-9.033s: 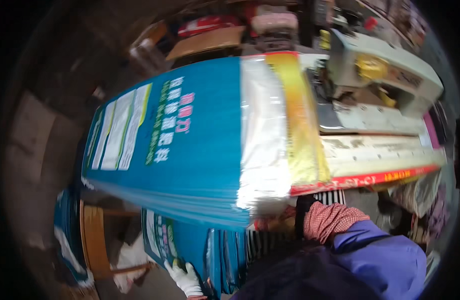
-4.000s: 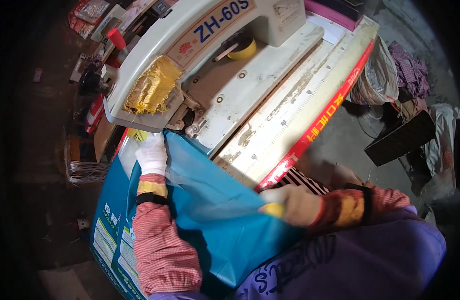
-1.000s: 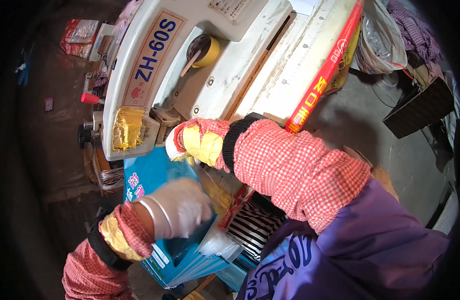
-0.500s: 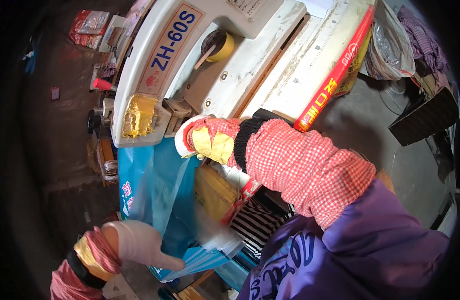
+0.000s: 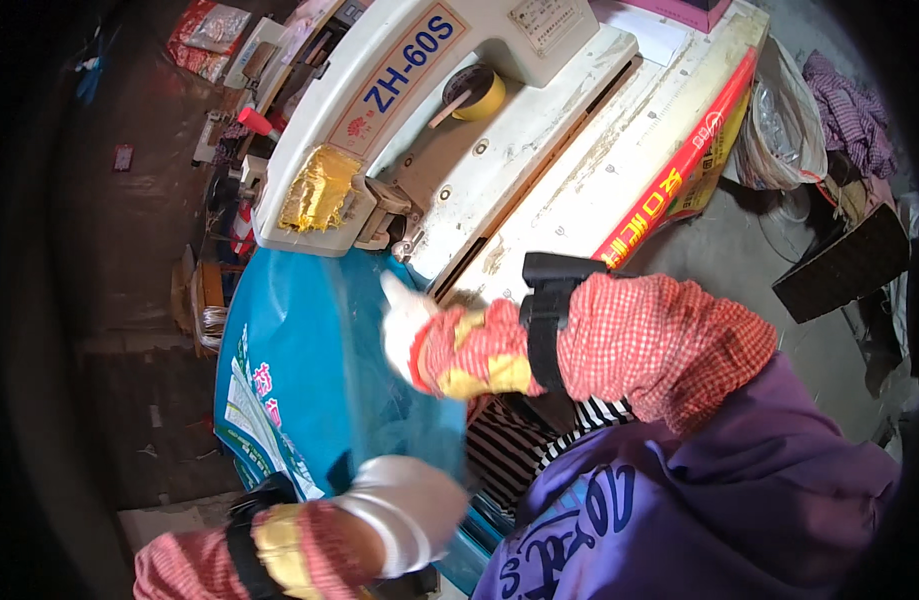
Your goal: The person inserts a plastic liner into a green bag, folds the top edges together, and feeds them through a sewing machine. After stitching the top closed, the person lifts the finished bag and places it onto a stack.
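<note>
A blue printed plastic bag or sheet (image 5: 309,360) hangs from the working end of a pale sewing machine (image 5: 329,135) and spreads down toward my lap. My right hand (image 5: 407,325), in a white glove, lies at the bag's right edge just below the machine's foot (image 5: 399,238). One finger stretches toward that foot; the others are hidden or blurred. Lower down, my white-gloved left hand (image 5: 409,508) is over the bag's bottom part, smeared by motion. Its fingers do not show clearly, so any hold on the bag cannot be made out.
On the machine bed rests a roll of yellow tape (image 5: 479,95). Red-and-yellow banding (image 5: 674,185) edges the pale table (image 5: 569,200). A white sack (image 5: 779,130) stands right of it, near a dark cardboard piece (image 5: 844,262). Odds and ends line the left side.
The bag now lies spread out, where before it was folded and blurred. My left hand has moved right across its lower part. My right hand has dropped slightly away from the machine's foot.
</note>
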